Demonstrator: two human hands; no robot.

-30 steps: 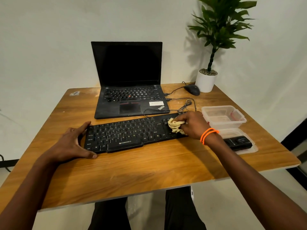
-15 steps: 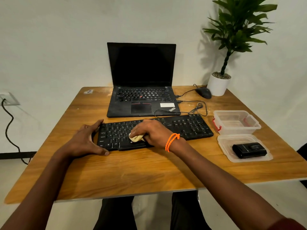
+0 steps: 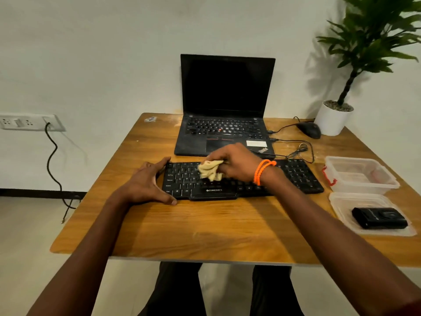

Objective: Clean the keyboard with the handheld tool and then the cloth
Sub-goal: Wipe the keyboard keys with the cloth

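Keyboard (image 3: pixel 296 176), black, lies flat across the middle of our wooden table (image 3: pixel 205 229), just in front of an open laptop (image 3: pixel 225 110) with a dark screen; on the wall far left we note a socket plate (image 3: pixel 29 122) with a black cord hanging from it. Our left hand (image 3: pixel 145 183) braces the keyboard's left end, fingers fairly straight along the edge, thumb on the table at the near corner; our right hand (image 3: pixel 237 163), an orange band (image 3: pixel 262 171) at its wrist, grips a crumpled yellow cloth (image 3: pixel 209 171) with curled fingers over the left-centre keys; whether the cloth touches them we cannot tell. Further right, a clear plastic container (image 3: pixel 387 179) stands near the keyboard's right end; just in front of it a lid (image 3: pixel 341 201) carries the black handheld tool (image 3: pixel 379 218). At the far right corner, a black mouse (image 3: pixel 308 130) sits beside a potted plant (image 3: pixel 335 117).
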